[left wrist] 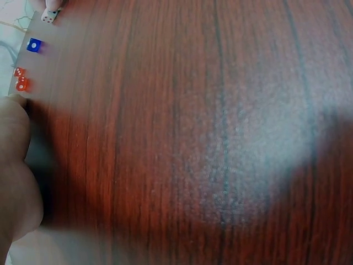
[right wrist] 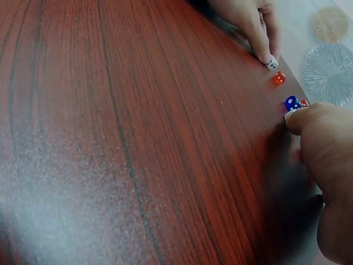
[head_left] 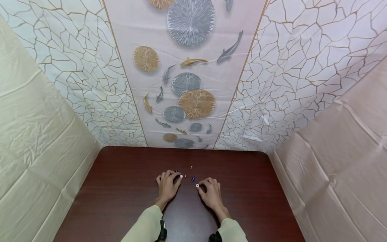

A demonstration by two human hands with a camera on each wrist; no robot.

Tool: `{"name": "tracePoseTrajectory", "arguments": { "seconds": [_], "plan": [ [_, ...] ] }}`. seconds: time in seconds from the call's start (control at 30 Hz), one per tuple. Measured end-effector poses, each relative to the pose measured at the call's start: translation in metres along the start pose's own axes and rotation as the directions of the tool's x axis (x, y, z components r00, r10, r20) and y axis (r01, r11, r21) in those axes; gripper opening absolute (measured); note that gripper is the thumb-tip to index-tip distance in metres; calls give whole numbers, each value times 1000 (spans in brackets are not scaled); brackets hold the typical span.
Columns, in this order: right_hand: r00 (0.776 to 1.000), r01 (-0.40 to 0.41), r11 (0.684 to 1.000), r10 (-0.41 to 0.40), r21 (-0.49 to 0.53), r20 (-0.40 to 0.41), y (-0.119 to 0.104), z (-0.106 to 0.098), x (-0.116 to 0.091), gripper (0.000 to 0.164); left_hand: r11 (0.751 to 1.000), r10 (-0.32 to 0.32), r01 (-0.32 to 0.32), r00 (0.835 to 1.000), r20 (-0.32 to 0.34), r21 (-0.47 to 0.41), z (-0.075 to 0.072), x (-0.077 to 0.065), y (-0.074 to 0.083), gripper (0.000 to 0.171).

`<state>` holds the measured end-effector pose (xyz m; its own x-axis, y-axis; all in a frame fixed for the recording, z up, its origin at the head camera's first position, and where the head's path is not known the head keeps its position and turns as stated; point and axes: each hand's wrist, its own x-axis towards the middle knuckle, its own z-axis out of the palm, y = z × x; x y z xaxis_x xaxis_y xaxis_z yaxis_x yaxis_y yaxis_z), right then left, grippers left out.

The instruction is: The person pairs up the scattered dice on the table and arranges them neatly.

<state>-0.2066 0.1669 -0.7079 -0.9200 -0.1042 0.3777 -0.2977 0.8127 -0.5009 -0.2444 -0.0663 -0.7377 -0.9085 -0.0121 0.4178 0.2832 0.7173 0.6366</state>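
Observation:
My left hand [head_left: 167,186] pinches a white die [head_left: 181,176] between thumb and index finger, low over the dark wooden table [head_left: 127,201]. Another white die [head_left: 197,185] sits between the thumb and index fingertips of my right hand [head_left: 211,195]. A blue die [head_left: 192,179] lies between the hands, and beside the left hand's die is a red die [head_left: 185,176]. Farther back lies a second red die [head_left: 191,167]. Close to the left fingertips shows another blue die [head_left: 176,171], partly hidden. In the right wrist view, the left fingers touch their white die [right wrist: 271,62].
A patterned cloth [head_left: 193,134] with discs and fish hangs behind the table's far edge. Plain pale cloth walls stand at the left [head_left: 39,151] and right [head_left: 332,161]. Dark bands circle both wrists.

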Motion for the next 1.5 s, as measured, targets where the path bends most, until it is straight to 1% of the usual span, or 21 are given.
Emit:
{"name": "tracePoseTrajectory", "arguments": {
  "seconds": [0.2,0.4,0.57,0.73,0.9,1.13,1.33,1.5],
  "plan": [
    [1000,-15,1000,15,-6,23,-1,-1,0,18,1000,-13,13,1000,25,13,2,1,-4,22],
    [999,-9,1000,10,-10,33,-2,-2,0,17,999,-5,5,1000,18,33,3,0,-4,20],
    [999,-3,1000,3,7,36,-5,-3,-2,16,1000,-5,4,1000,14,11,1,-1,-2,19],
    [999,44,998,-44,45,13,-10,-3,-8,15,1000,-17,17,1000,16,-3,1,-1,-1,19],
    [995,98,994,-98,53,0,-16,-1,-15,16,1000,-26,26,999,24,13,1,0,-1,18],
    [986,169,983,-169,78,-9,-20,3,-24,18,999,-20,20,1000,10,36,-3,0,3,18],
    [981,194,978,-193,75,-13,-20,7,-30,20,999,-9,8,1000,2,46,-2,-1,3,16],
    [980,198,978,-198,70,-13,-20,7,-31,20,998,-2,2,1000,2,56,-2,-1,3,16]
  ]
}}
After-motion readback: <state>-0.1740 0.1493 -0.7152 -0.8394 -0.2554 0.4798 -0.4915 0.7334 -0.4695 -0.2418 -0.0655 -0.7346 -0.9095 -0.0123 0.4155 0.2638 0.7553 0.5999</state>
